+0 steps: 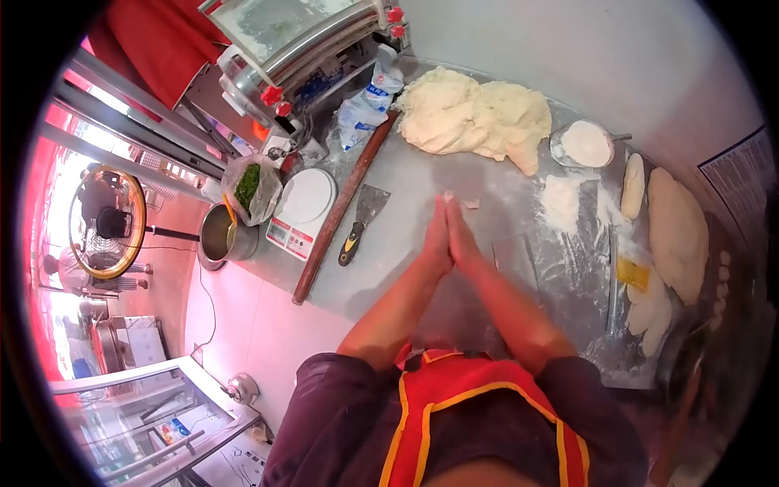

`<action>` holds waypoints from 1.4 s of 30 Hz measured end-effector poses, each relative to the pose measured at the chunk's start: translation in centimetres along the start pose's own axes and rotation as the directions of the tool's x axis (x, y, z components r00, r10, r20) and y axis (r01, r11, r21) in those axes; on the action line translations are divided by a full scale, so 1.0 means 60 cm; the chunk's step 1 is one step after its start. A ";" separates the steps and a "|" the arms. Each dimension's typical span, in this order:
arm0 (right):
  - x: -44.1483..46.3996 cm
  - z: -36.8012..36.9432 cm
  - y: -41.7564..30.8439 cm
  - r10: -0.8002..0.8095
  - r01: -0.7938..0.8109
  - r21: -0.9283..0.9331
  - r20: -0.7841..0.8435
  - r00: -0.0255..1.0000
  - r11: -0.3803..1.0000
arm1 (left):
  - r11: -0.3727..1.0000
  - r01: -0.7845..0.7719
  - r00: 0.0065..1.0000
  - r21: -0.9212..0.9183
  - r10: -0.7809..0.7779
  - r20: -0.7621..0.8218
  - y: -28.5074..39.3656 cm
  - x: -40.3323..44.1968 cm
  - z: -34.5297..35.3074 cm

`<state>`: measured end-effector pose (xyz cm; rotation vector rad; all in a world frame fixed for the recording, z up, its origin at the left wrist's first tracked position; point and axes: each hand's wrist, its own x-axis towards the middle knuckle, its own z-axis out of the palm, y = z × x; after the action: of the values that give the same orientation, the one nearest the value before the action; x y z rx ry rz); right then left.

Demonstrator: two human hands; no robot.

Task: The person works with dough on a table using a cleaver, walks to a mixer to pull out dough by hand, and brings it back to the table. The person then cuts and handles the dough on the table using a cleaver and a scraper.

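My left hand (436,237) and my right hand (462,235) are pressed palm to palm above the metal table (406,284), fingers stretched out and pointing away from me. No object shows between them. Just beyond the fingertips lies a small pale scrap (471,204). Farther back is a large lumpy mass of dough (475,114). A scraper (363,223) with a black and yellow handle lies left of my hands, and a long wooden rolling pin (345,207) lies beyond it.
On the left are a white scale (307,197), a bag of greens (251,188) and a metal pot (230,235). A bowl of flour (586,144), spilled flour (561,203) and a long dough piece (677,235) are on the right. A machine (300,40) stands at the back left.
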<state>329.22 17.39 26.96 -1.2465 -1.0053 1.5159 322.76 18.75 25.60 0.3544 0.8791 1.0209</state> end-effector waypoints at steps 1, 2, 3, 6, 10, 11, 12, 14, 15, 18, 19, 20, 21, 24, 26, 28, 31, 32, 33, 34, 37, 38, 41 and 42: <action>-0.014 0.006 -0.008 0.010 -0.010 0.023 0.012 1.000 1.000 | 0.997 -0.036 0.999 0.070 0.037 -0.016 0.006 0.012 -0.006; -0.028 0.012 -0.008 -0.007 0.007 0.015 -0.006 1.000 1.000 | 0.994 0.104 0.993 -0.024 -0.105 -0.060 0.020 0.034 -0.012; -0.038 0.017 -0.010 -0.035 0.035 -0.012 -0.026 0.999 0.999 | 0.995 0.089 0.994 -0.037 -0.091 -0.057 0.019 0.051 -0.014; -0.033 0.015 0.003 -0.120 0.109 -0.154 -0.059 0.991 0.982 | 0.992 0.089 0.996 -0.088 -0.089 -0.001 -0.009 0.092 -0.033; 0.074 -0.059 0.012 -0.113 0.113 -0.554 0.035 0.993 0.825 | 0.984 0.112 0.984 -0.141 -0.090 0.152 -0.021 0.024 -0.006; 0.089 -0.076 0.005 -0.083 0.089 -0.615 0.039 0.996 0.783 | 0.986 0.079 0.982 -0.145 -0.052 0.182 -0.002 0.000 0.019; 0.085 -0.069 -0.002 -0.117 0.077 -0.440 -0.064 0.991 0.895 | 0.975 0.059 0.987 -0.213 -0.024 0.161 0.014 -0.009 0.028; 0.069 -0.056 -0.012 -0.141 0.134 -0.043 -0.276 0.951 0.990 | 0.939 0.027 0.993 -0.342 0.014 0.119 0.037 -0.019 0.031; 0.059 -0.054 -0.008 -0.093 0.110 0.064 -0.227 0.970 0.992 | 0.923 0.019 0.992 -0.384 0.029 0.120 0.037 -0.011 0.030; 0.046 -0.051 0.001 0.046 0.002 0.303 -0.149 0.988 0.953 | 0.931 -0.012 0.995 -0.365 0.049 0.091 0.029 0.009 0.040; 0.050 -0.048 0.007 0.102 -0.036 0.340 -0.179 0.979 0.940 | 0.966 -0.030 0.997 -0.256 0.047 0.058 0.024 0.006 0.049; 0.053 -0.047 0.014 0.161 -0.074 0.377 -0.204 0.966 0.923 | 0.988 -0.045 0.999 -0.145 0.049 0.022 0.022 0.002 0.055; 0.065 -0.056 0.042 0.037 0.013 0.228 -0.210 0.977 0.974 | 0.997 -0.063 0.997 -0.042 0.065 0.051 0.013 0.009 0.045; 0.083 -0.069 0.081 -0.053 0.046 -0.043 -0.195 0.979 0.998 | 0.947 -0.158 0.985 0.280 0.129 0.117 -0.017 0.016 0.016; 0.067 -0.045 0.013 0.179 -0.164 0.085 -0.228 0.957 0.983 | 0.826 -0.267 0.963 0.497 0.209 0.169 -0.017 0.000 0.016; 0.073 -0.047 0.028 0.278 -0.207 0.305 -0.210 0.937 0.929 | 0.651 -0.375 0.927 0.660 0.269 0.261 -0.006 -0.017 0.021; 0.090 -0.056 0.052 0.408 -0.259 0.492 -0.223 0.885 0.831 | 0.466 -0.483 0.874 0.742 0.316 0.370 0.004 -0.032 0.023; 0.098 -0.057 0.052 0.465 -0.292 0.523 -0.237 0.853 0.801 | 0.423 -0.508 0.858 0.751 0.330 0.395 0.007 -0.037 0.023; 0.122 -0.072 0.083 0.375 -0.286 0.329 -0.253 0.892 0.900 | 0.444 -0.464 0.885 0.767 0.278 0.374 0.017 -0.045 0.023; 0.158 -0.102 0.140 0.282 -0.260 0.119 -0.247 0.927 0.958 | 0.463 -0.418 0.908 0.781 0.226 0.352 0.029 -0.055 0.023; 0.176 -0.131 0.104 0.289 -0.272 0.101 -0.283 0.914 0.957 | 0.722 -0.349 0.919 0.597 0.141 0.367 0.028 -0.067 0.019; 0.168 -0.123 0.066 0.343 -0.292 0.200 -0.303 0.889 0.935 | 0.818 -0.320 0.913 0.479 0.131 0.387 0.025 -0.067 0.014; 0.123 -0.065 0.030 0.343 -0.253 0.497 -0.096 0.935 0.830 | 0.913 -0.132 0.985 0.385 0.077 0.154 0.006 -0.022 0.027; 0.111 -0.051 0.027 0.348 -0.236 0.480 -0.157 0.924 0.845 | 0.947 -0.065 0.989 0.313 0.020 0.145 -0.001 -0.002 0.016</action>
<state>331.48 23.49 23.24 -1.2366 -0.2747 1.6618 323.47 18.74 26.22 0.7123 0.9114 0.8814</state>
